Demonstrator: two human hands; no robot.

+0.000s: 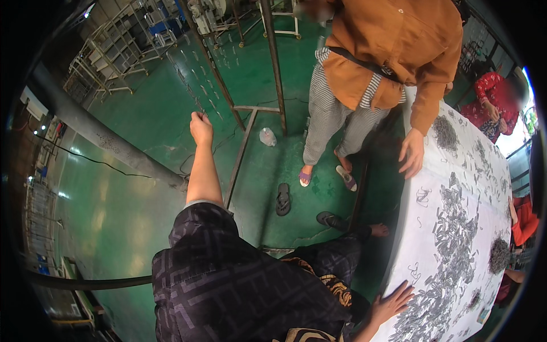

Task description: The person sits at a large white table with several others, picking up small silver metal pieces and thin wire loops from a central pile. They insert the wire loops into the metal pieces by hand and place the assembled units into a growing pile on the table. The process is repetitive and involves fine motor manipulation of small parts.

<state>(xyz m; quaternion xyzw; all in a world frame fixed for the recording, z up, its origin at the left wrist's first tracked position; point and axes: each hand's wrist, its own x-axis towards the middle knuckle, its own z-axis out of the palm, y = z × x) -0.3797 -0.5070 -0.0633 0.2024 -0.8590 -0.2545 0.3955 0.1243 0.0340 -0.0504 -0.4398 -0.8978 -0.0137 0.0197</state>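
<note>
A: What is the biggest thing here, and where does everything sit around it?

B: The long white-covered table (456,188) runs up the right side of the view. Beyond its left edge lies the green painted floor (148,171), with a rusty metal hanging rack (239,85) standing on it well away from the table.

A: And on the table?

B: A broad band of small grey metal pieces (453,239) runs lengthwise along its middle, with darker piles nearer the far edge. A co-worker in an orange jacket (393,40) stands at the table's left edge.

A: Where are the person's hands?

B: The right hand (392,304) lies flat on the table's near end, fingers spread apart, its fingertips touching the edge of the grey pieces and gripping nothing. The left hand (200,126) reaches far from the table, up at the rack, fingers pinched together; on what, I cannot tell.

A: Which hand is nearer the pieces?

B: The right, clearly; the band stretches away ahead of it, to its right.
</note>
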